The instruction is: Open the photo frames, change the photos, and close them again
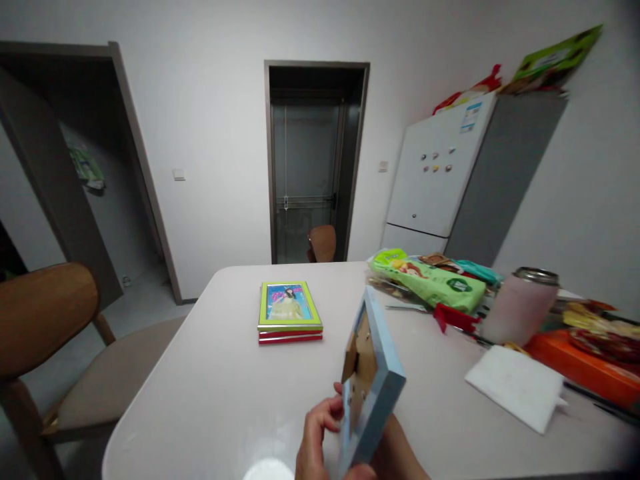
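Note:
I hold a light blue picture frame [377,383] on edge above the near side of the white table [220,400], its brown cardboard back turned to the left. My left hand [315,437] curls its fingers against that back. My right hand [395,453] grips the frame from behind and below; most of it is hidden by the frame. Farther off on the table lies a stack of picture frames [289,311], a green-edged one on top of red ones.
A folded white cloth [517,387] lies at right, beside a pink tumbler [520,305], snack bags [430,280] and an orange box [580,363]. A wooden chair [50,333] stands at left. A fridge [450,173] and a dark doorway [313,160] are behind.

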Demonstrator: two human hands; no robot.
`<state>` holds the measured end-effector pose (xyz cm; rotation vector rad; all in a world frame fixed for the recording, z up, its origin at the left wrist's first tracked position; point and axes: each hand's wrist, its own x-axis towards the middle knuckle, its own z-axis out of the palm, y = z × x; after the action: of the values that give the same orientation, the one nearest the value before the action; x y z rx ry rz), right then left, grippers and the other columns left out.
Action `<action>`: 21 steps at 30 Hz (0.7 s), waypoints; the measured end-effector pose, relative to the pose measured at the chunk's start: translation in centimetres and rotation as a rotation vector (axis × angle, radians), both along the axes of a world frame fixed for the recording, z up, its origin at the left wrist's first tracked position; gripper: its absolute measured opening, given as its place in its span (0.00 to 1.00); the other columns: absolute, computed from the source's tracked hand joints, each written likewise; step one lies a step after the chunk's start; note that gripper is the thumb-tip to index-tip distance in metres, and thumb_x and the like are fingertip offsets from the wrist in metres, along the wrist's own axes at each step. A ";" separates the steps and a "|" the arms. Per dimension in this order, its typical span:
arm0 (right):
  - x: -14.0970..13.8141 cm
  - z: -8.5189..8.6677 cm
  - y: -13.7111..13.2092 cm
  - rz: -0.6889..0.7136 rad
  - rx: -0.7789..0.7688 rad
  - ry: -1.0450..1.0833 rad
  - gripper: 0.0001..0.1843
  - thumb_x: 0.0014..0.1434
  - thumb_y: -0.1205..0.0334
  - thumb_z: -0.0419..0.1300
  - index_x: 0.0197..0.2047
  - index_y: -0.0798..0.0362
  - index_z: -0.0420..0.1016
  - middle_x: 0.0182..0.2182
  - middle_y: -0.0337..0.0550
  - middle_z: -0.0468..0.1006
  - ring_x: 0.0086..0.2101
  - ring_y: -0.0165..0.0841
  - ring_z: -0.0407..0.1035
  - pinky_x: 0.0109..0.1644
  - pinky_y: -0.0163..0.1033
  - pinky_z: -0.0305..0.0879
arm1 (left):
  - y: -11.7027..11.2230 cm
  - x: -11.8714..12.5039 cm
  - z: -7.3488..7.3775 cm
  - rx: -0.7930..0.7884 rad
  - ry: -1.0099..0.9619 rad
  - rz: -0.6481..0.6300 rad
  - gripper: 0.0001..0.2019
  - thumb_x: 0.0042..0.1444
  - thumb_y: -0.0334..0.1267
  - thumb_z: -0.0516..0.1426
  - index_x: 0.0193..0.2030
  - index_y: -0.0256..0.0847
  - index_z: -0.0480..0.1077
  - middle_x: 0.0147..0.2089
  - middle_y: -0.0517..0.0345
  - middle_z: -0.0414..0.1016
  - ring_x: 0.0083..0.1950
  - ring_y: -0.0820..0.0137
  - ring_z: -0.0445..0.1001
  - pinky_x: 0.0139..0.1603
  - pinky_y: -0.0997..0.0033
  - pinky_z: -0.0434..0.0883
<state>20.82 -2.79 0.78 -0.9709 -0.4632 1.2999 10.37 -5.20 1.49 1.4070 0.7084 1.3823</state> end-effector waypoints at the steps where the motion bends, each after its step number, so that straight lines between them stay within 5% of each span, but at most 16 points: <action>1: 1.2 0.5 0.2 -0.061 0.013 -0.032 0.20 0.40 0.54 0.62 0.37 0.53 0.70 0.22 0.38 0.75 0.23 0.31 0.68 0.29 0.35 0.64 | 0.2 0.5 0.9 -0.013 -0.039 -0.028 0.24 0.39 0.51 0.59 0.40 0.40 0.59 0.48 0.49 0.65 0.51 0.59 0.63 0.50 0.65 0.60; 4: 6.8 1.5 1.0 -0.145 -0.021 -0.251 0.33 0.43 0.57 0.60 0.53 0.50 0.57 0.26 0.37 0.77 0.22 0.31 0.69 0.26 0.36 0.64 | 1.4 1.7 3.2 -0.083 -0.125 -0.160 0.34 0.40 0.41 0.60 0.53 0.39 0.49 0.51 0.47 0.63 0.49 0.61 0.65 0.48 0.66 0.63; 6: 11.1 1.7 1.8 -0.148 -0.142 -0.576 0.33 0.47 0.54 0.54 0.56 0.54 0.53 0.25 0.40 0.77 0.19 0.32 0.68 0.22 0.36 0.63 | 2.2 2.9 3.6 -0.161 -0.139 -0.260 0.34 0.40 0.35 0.59 0.54 0.38 0.47 0.52 0.46 0.62 0.48 0.62 0.66 0.45 0.68 0.66; 9: 16.9 1.1 3.3 -0.121 -0.229 -1.202 0.28 0.50 0.57 0.48 0.54 0.61 0.58 0.29 0.44 0.78 0.28 0.33 0.71 0.30 0.35 0.65 | 3.3 5.2 2.1 -0.271 -0.106 -0.335 0.33 0.36 0.27 0.56 0.53 0.35 0.51 0.52 0.46 0.63 0.47 0.63 0.67 0.44 0.71 0.67; 11: 19.5 0.4 4.2 -0.108 -0.261 -1.381 0.26 0.47 0.59 0.50 0.50 0.61 0.64 0.30 0.45 0.78 0.31 0.36 0.71 0.35 0.36 0.64 | 3.7 6.7 0.4 -0.309 0.018 -0.313 0.31 0.35 0.24 0.54 0.51 0.34 0.55 0.48 0.48 0.67 0.44 0.64 0.69 0.40 0.71 0.68; 14: 21.3 -0.8 5.2 -0.119 -0.293 -1.516 0.23 0.45 0.61 0.51 0.45 0.59 0.70 0.34 0.47 0.77 0.36 0.38 0.70 0.40 0.37 0.62 | 4.1 8.1 -1.5 -0.228 0.362 -0.190 0.27 0.35 0.24 0.54 0.48 0.35 0.60 0.45 0.52 0.69 0.42 0.64 0.69 0.41 0.68 0.67; 17: 21.6 -1.7 5.9 -0.132 -0.324 -1.648 0.21 0.46 0.61 0.50 0.44 0.58 0.70 0.40 0.49 0.75 0.41 0.40 0.68 0.44 0.38 0.59 | 4.3 8.3 -1.9 -0.075 0.660 -0.069 0.29 0.35 0.26 0.57 0.49 0.35 0.61 0.47 0.49 0.67 0.48 0.59 0.64 0.50 0.62 0.60; 21: 21.3 -1.9 6.1 -0.114 -0.355 -1.792 0.20 0.46 0.64 0.50 0.42 0.59 0.72 0.37 0.54 0.75 0.38 0.44 0.69 0.41 0.42 0.60 | 4.6 7.3 -1.5 -0.052 0.728 -0.065 0.28 0.34 0.28 0.59 0.48 0.34 0.64 0.45 0.47 0.68 0.47 0.57 0.63 0.50 0.60 0.58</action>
<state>42.07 3.28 -1.08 -2.2845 -1.4785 0.0451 17.68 -0.60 -0.05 1.8846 1.1335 0.7686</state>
